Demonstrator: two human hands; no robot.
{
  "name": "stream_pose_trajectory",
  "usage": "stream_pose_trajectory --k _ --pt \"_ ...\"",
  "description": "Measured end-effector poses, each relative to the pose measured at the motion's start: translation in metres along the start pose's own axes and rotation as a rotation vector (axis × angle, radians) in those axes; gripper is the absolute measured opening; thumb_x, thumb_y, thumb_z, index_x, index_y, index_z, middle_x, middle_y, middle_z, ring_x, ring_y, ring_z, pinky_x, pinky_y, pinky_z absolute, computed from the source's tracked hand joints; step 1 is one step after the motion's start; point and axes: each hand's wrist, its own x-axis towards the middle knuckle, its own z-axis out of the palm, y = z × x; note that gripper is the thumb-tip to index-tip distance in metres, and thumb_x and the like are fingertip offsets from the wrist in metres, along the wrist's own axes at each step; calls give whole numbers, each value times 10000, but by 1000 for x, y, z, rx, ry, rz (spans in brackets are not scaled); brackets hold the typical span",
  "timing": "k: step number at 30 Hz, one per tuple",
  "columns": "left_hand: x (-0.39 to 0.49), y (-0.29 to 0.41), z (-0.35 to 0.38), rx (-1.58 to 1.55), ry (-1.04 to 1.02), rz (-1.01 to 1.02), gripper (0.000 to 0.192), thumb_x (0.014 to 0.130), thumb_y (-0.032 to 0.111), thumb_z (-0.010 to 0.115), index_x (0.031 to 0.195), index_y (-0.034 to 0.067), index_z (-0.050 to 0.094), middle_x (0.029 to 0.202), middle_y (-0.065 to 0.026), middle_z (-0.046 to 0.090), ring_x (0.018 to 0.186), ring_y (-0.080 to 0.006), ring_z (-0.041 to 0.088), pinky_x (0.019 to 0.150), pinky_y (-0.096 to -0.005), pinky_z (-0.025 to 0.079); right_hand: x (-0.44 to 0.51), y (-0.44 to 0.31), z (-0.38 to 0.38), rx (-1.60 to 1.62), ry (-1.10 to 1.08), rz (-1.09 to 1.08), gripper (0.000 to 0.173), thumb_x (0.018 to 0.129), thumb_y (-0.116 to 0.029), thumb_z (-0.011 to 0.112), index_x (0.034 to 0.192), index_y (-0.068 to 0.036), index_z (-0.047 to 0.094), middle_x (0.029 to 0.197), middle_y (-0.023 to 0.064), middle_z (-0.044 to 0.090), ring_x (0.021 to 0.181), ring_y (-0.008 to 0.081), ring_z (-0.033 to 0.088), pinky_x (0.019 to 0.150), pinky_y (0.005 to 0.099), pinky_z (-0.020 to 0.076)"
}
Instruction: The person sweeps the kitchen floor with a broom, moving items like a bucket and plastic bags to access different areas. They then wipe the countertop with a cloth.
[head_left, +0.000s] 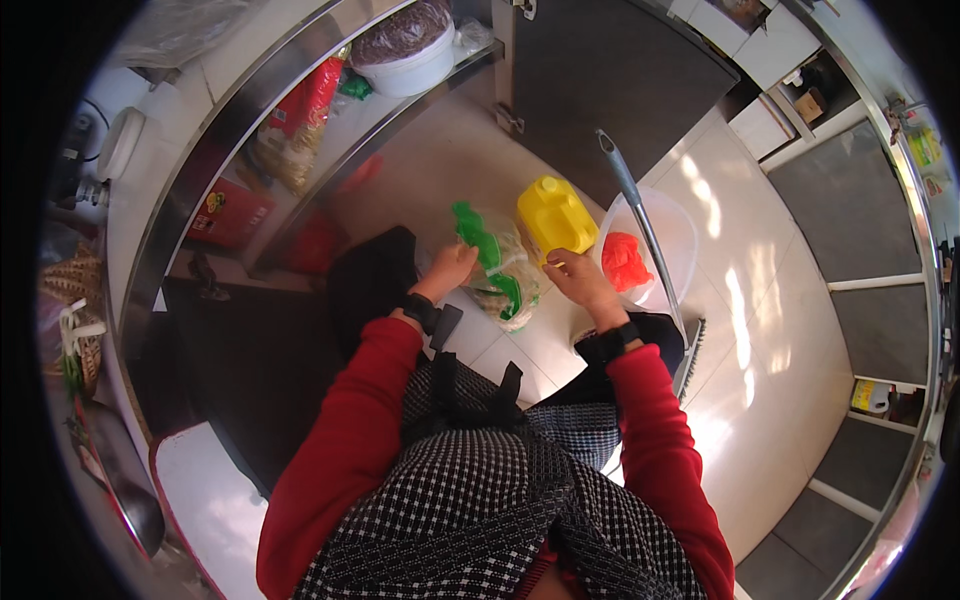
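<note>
My left hand (450, 271) grips the edge of a clear plastic bag (517, 259) with green parts, bunched low over the floor. Pale contents show through its lower end. My right hand (583, 281) is beside the bag, its fingers curled at the lower edge of a yellow plastic jug (556, 214). Whether those fingers hold the jug, the bag or nothing is unclear. Right of the jug stands a translucent plastic bin (679, 225) with a crumpled red bag (625, 262) inside.
A broom or brush with a grey-blue handle (622, 169) leans across the bin. At the left, an open cabinet shelf (397, 120) carries a white tub (412, 67) and a red food packet (304, 105). Dark cabinet doors (600, 82) stand open around me. A white-topped stool or board (210, 495) is at lower left.
</note>
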Motion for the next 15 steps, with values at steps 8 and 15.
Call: stream_pose_trajectory --k 8,15 --pt "-2 -16 23 -55 -182 -174 593 829 566 420 881 -2 583 761 -76 594 608 -152 567 547 -247 475 17 47 73 -167 -143 85 844 666 -431 656 1257 56 301 1227 267 394 1126 367 412 943 374 347" --pt "3 -13 41 -134 -227 -73 520 820 533 479 928 32 563 794 -38 563 677 -119 536 592 -240 457 20 53 103 -242 -28 133 946 611 -400 699 1267 88 223 1211 269 391 1103 393 415 916 391 367"
